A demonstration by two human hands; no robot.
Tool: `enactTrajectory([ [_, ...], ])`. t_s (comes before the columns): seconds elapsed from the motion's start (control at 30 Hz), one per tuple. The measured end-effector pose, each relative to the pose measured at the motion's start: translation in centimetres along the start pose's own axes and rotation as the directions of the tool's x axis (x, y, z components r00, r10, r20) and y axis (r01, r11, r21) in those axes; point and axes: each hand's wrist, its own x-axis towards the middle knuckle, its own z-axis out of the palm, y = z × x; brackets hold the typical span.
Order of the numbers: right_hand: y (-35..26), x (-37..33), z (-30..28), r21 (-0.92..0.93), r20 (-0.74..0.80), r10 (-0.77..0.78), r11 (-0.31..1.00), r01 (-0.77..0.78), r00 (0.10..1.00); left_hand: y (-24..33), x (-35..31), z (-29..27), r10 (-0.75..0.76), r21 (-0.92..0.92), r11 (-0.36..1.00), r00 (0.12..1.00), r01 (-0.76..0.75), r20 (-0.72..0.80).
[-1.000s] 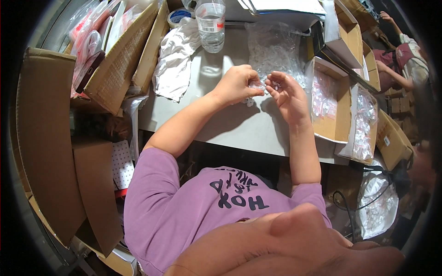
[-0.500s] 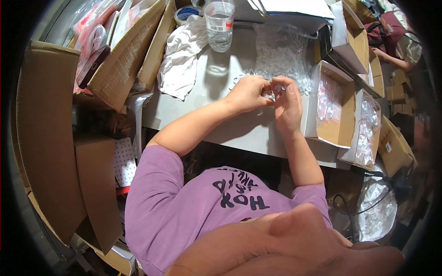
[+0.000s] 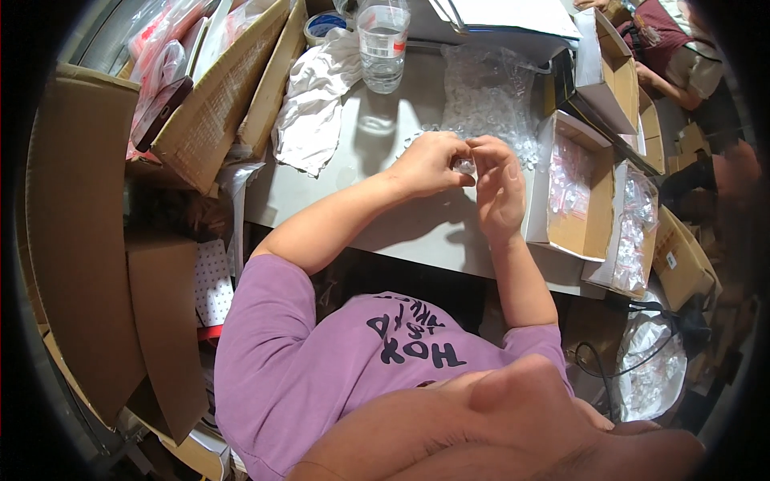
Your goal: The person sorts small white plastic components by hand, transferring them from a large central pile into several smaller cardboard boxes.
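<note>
Head view — small clear piece (image 3: 464, 166), axis indiscernible, between fingertips (image 3: 475, 149).

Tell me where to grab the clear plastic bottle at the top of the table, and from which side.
Grip the bottle around its round body, probably just under the red label band. It stands upright, so a sideways wrap fits. Come from the near side, over the bare table: crumpled white cloth crowds its left and a clear bag of small parts lies to its right.

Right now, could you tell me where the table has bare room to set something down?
Bare table lies between the white cloth and the left hand. Beyond the right hand, clear bags and open boxes crowd it.
</note>
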Motion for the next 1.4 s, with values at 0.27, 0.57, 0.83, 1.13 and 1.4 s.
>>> enactTrajectory([
  [0.27,-2.4,1.0,-1.7,-0.908,0.278,0.035,0.335,0.251,0.96,0.1,0.8,-2.6,-0.11,-0.42,0.879,0.952,0.227,0.284],
  [0.57,-1.9,1.2,-2.5,-0.865,0.342,-0.076,0.365,0.345,0.937,0.2,0.6,-2.1,-0.207,-0.441,0.838,0.935,0.321,0.287],
  [0.83,-1.9,1.2,-2.8,-0.819,0.158,-0.207,0.518,0.245,0.965,0.1,0.9,-2.3,-0.025,-0.22,0.974,0.995,0.046,0.098],
  [1.13,-2.6,1.2,-2.0,-0.838,0.138,-0.086,0.521,0.162,0.987,-0.1,1.0,-2.5,0.033,-0.36,0.933,0.997,-0.005,0.072],
  [1.4,-2.4,1.1,-2.4,-0.854,0.2,-0.027,0.486,0.188,0.979,0.1,0.9,-2.6,0.089,-0.32,0.945,0.994,-0.065,0.061],
])
